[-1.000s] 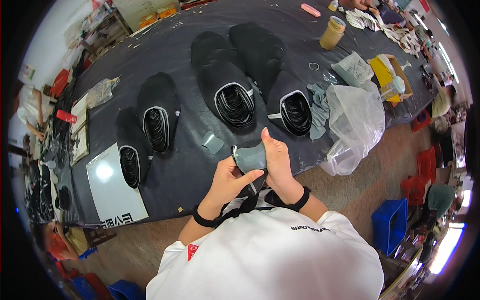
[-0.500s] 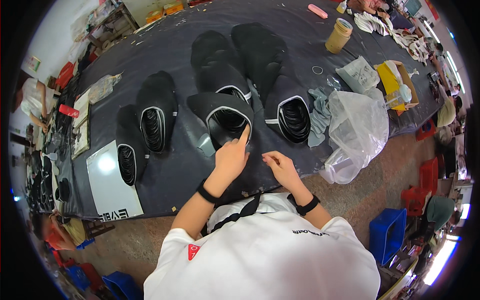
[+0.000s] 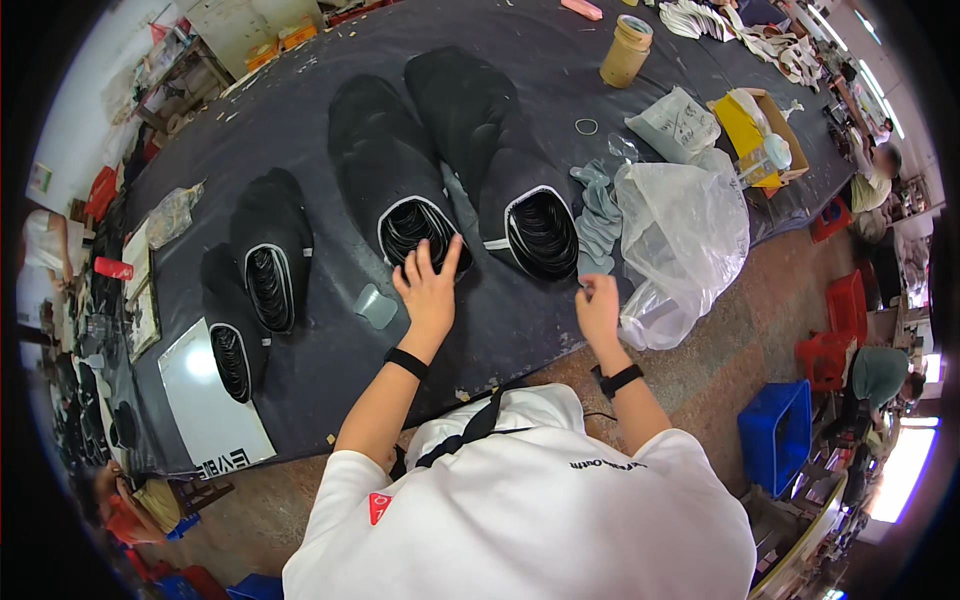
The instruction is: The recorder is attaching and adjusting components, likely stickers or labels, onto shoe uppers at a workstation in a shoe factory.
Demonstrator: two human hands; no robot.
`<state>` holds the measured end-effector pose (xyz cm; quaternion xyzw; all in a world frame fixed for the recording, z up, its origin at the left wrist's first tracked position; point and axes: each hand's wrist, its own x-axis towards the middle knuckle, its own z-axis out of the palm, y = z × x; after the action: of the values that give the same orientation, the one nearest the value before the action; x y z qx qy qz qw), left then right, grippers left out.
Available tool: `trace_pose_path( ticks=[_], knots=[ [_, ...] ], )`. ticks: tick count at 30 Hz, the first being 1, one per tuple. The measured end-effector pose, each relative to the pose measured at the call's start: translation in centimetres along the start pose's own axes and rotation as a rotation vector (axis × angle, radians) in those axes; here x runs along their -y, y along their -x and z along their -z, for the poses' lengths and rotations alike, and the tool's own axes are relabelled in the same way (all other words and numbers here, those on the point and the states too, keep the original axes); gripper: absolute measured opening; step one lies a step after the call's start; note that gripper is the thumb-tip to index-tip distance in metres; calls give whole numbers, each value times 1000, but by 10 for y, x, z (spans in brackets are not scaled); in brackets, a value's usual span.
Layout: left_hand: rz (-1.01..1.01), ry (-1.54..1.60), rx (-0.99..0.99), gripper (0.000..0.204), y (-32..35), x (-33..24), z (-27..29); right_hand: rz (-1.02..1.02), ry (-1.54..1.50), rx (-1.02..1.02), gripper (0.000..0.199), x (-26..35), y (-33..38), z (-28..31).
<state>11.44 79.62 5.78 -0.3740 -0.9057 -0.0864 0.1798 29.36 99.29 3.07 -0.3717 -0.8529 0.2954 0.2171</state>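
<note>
While the left hand (image 3: 428,287) is spreading its fingers over the near end of the middle stack of black pieces (image 3: 392,180) on the dark table (image 3: 300,120), the right hand (image 3: 598,305) is hovering loosely curled and empty, so pressing evenly should be keeping the stack aligned.

Both arms extended fwd over worktop. Left hand (image 3: 428,285) flat, fingers spread, palm down; right hand (image 3: 598,305) loosely curled, fingertips pinched together. Black bands on both wrists.
</note>
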Motion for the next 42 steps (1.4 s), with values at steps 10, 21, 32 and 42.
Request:
trace_pose_path(
  ticks=[10,21,32,42],
  knots=[
    [-72,78,25,48,9,4,-10,113,-41,-140,19,0,-53,3],
    [-27,169,18,18,5,10,-2,237,-415,92,10,133,-24,37],
    [20,195,61,33,12,17,9,1418,-1379,-66,17,255,41,170],
    [405,494,-131,54,1,78,-5,1256,-1817,110,48,258,71,191]
  ],
)
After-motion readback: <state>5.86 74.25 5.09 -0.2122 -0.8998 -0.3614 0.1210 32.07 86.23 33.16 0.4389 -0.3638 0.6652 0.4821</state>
